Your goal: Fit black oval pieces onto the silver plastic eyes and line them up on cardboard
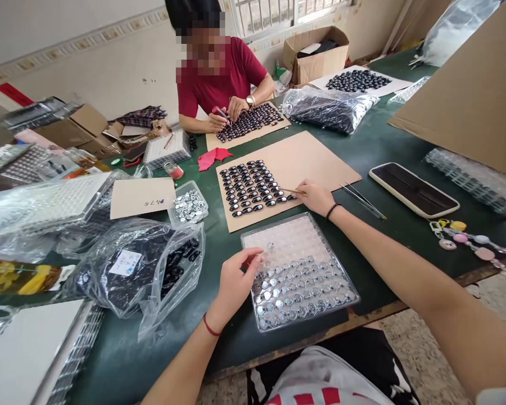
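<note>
Left hand (235,281) sits at the left edge of the clear blister tray (299,273), fingers pinched together on sth tiny, can't tell what; thumb + index tips just over the tray's empty upper rows. Tray lies on the green counter (362,152) right in front of the person, lower rows filled w/ small silver parts. Right hand (316,196) is further out, fingers pinching a thin stick tool (290,191) whose tip touches the black oval pieces (251,188) laid in rows on the near cardboard sheet (316,160). Tweezers (362,201) lie just right of that hand, phone (413,189) beyond them. Left of the tray: plastic bag of black parts (139,270), small tub of silver parts (189,205). Across the counter a co-worker in a red shirt (223,79) works black pieces on a second cardboard sheet (247,125).
</note>
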`<state>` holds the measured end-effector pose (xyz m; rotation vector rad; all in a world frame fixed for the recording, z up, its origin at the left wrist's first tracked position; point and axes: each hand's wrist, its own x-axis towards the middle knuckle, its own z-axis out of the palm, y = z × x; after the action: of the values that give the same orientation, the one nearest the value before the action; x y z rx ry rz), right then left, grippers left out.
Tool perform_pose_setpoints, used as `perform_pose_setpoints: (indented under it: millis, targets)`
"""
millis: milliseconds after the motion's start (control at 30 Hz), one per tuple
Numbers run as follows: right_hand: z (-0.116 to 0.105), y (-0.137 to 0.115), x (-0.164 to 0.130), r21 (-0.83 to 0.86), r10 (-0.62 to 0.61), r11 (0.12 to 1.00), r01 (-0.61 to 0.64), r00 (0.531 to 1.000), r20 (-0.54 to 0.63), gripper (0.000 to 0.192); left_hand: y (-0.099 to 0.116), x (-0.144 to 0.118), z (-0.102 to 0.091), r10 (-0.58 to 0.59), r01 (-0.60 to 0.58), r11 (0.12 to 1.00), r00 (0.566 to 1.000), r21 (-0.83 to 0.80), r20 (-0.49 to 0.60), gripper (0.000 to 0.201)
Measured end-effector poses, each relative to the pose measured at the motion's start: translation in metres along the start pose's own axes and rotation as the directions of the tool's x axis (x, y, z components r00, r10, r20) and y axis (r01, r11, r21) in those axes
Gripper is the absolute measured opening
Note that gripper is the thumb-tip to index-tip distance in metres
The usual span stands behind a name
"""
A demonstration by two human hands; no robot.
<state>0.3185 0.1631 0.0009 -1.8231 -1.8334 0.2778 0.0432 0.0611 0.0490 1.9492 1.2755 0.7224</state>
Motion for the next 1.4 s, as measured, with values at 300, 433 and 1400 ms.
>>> perform_pose_setpoints:
  millis: [300,433,1400]
  targets:
    - [-0.03,-0.061,-0.048,0.452,-0.17,0.88,0.146,0.985,0.012,0.043,0.0,-0.001,0.002,0.044,-0.044,0.996,0.999,0.074,-0.005,0.02]
    - [-0.028,-0.093,-0.074,0.525,-0.313,0.833,0.173,0.931,0.19,0.033,0.001,-0.001,0.002,0.05,-0.049,0.995,0.999,0.081,-0.008,0.02]
    - [-0.023,-0.11,-0.099,0.475,-0.597,0.732,0.489,0.796,0.101,0.016,-0.002,-0.003,0.004,0.262,-0.244,0.759,0.963,0.603,0.059,0.022]
